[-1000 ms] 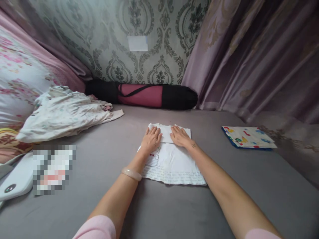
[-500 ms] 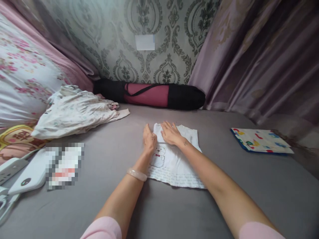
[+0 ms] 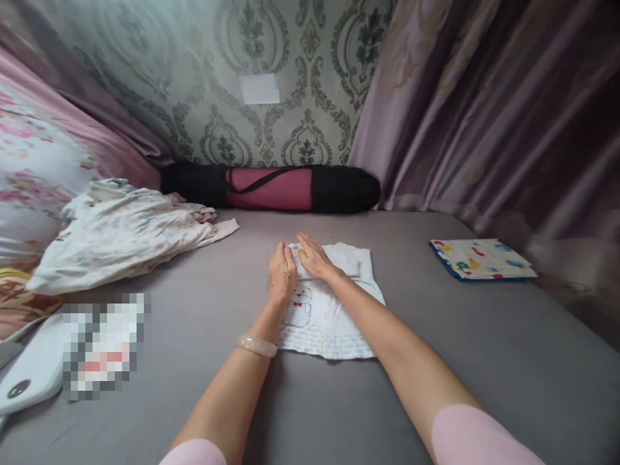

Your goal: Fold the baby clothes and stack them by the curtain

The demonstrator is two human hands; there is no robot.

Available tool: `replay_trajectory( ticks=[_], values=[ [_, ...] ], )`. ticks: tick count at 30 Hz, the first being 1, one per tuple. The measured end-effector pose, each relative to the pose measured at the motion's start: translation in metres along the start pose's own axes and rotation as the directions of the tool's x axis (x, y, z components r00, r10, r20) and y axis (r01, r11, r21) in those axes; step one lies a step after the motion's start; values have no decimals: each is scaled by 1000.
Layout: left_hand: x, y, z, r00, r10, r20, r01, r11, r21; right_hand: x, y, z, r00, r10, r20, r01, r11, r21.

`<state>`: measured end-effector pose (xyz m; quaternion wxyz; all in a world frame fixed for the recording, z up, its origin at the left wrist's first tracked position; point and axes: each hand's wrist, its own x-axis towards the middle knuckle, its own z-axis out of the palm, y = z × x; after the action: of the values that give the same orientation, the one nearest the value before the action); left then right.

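Note:
A white garment with a bear drawing and printed lines (image 3: 334, 329) lies on the grey sheet, its upper part folded over. My left hand (image 3: 283, 271) is at the garment's left edge, turned on its side with fingers stretched forward. My right hand (image 3: 314, 256) rests on the folded part near its upper left, fingers extended. The two hands are close together, and neither grips anything visible.
A black and pink long bag (image 3: 268, 188) lies along the wall. To the left are a crumpled patterned cloth (image 3: 121, 226) and a white device (image 3: 36, 361). A folded colourful cloth (image 3: 484, 258) lies at the right.
My right hand has slid left over the garment, closer to my left hand. The whole view has shifted, so the background objects appear further left.

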<state>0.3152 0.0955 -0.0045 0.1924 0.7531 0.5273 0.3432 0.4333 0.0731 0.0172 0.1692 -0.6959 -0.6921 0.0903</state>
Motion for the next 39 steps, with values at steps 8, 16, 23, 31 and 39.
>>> replay_trajectory(
  ticks=[8, 16, 23, 31, 39],
  values=[
    [-8, 4, 6, 894, 258, 367, -380, 870, 314, -61, 56, -26, 965, 249, 81, -242, 967, -85],
    [-6, 3, 7, 879, 276, 388, -418, 838, 351, -129, 78, -35, 986, 165, 12, -161, 974, -159],
    [-21, 21, -2, 858, 375, 350, -505, 738, 447, -179, 66, -44, 996, 58, 62, -46, 983, -176],
    [-86, 18, -38, 596, 487, 639, -732, 656, 183, -218, 53, -46, 982, -8, 188, 33, 991, -127],
    [-100, -23, -88, 539, 521, 662, -740, 668, 77, -259, 47, -51, 982, -93, 166, 104, 993, -59]
  ],
)
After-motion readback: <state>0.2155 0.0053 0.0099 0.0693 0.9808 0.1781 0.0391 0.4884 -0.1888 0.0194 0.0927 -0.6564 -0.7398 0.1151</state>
